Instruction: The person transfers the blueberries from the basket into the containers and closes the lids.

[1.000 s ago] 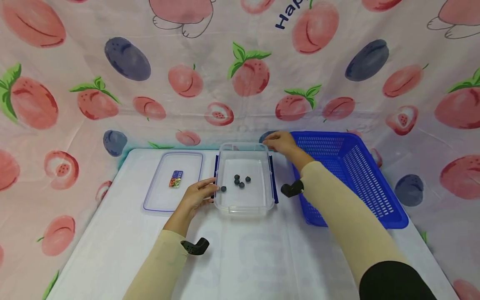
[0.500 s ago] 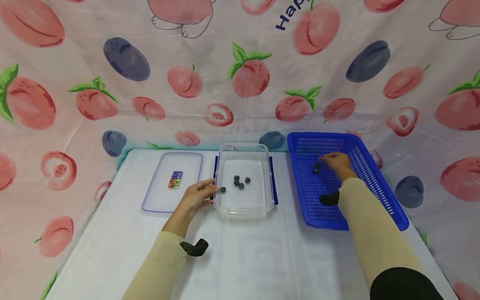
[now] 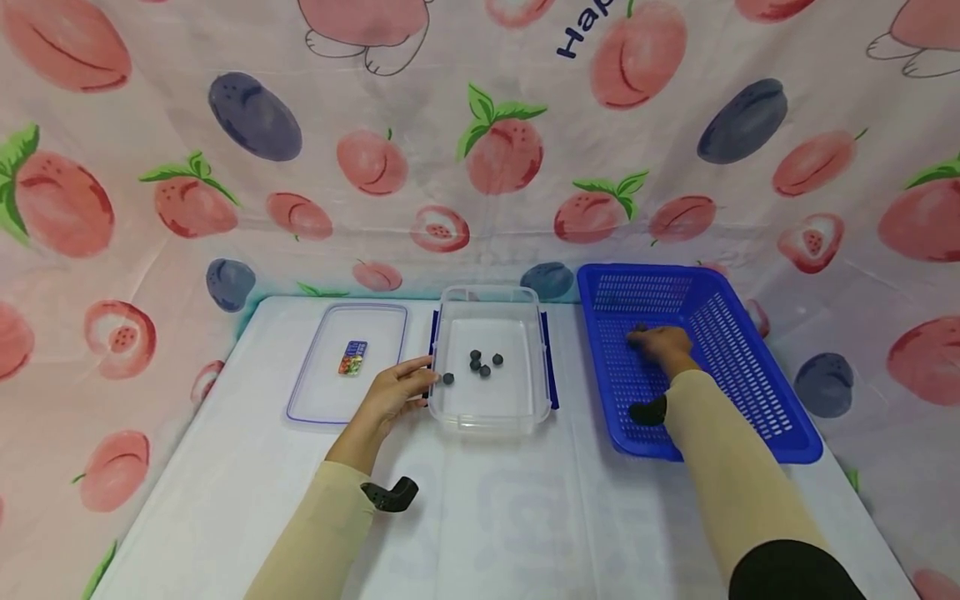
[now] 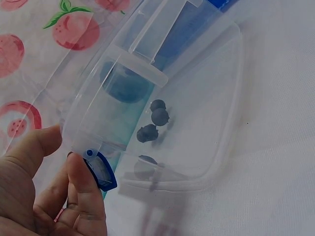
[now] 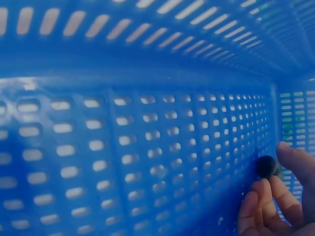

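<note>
Inside the blue basket, my right hand reaches down to the floor. Its thumb and fingers pinch a dark blueberry in the right wrist view; the grip is partly hidden. Another dark berry shows just beyond the fingertips in the head view. My left hand holds the left side of a clear plastic box, with thumb and forefinger at the rim beside a blue latch. Several blueberries lie on the box floor, one apart near the left wall.
Left of the box lies a clear lid with a blue-edged seal and a colourful label. The basket stands at the right, close to the fruit-printed backdrop. A white cloth covers the table.
My right hand has gone from behind the box's right corner into the basket, then lower to the berries on its floor. The left hand has stayed at the box.
</note>
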`<state>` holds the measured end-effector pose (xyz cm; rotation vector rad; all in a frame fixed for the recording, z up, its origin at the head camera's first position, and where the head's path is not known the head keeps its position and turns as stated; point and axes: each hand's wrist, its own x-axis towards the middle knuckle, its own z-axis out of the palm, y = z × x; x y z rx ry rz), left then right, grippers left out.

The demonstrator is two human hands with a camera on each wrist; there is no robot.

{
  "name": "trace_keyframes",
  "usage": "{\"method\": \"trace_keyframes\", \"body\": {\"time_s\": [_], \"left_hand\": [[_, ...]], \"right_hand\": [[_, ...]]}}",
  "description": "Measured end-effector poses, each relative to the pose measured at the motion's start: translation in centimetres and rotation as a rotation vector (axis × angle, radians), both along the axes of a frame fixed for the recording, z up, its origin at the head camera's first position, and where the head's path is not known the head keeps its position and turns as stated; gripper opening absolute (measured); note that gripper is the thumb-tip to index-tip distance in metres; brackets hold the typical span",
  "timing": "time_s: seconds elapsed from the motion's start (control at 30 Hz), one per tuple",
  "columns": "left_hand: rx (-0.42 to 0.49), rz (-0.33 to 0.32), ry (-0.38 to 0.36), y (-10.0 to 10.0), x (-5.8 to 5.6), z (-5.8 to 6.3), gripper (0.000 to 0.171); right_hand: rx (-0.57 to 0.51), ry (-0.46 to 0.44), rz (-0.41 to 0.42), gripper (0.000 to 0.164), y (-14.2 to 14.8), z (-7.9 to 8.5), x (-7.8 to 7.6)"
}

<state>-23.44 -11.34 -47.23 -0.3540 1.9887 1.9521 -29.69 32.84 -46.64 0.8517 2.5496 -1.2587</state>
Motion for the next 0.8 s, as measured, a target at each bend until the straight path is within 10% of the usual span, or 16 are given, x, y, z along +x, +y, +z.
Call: {"method": "trace_keyframes", "body": {"time_s": [0.8], "left_hand": [[-0.004, 0.007, 0.004, 0.04, 0.17, 0.05, 0.046]], "right_hand": [[-0.042, 0.018, 0.013, 0.027, 0.40, -0.16, 0.27]]}}
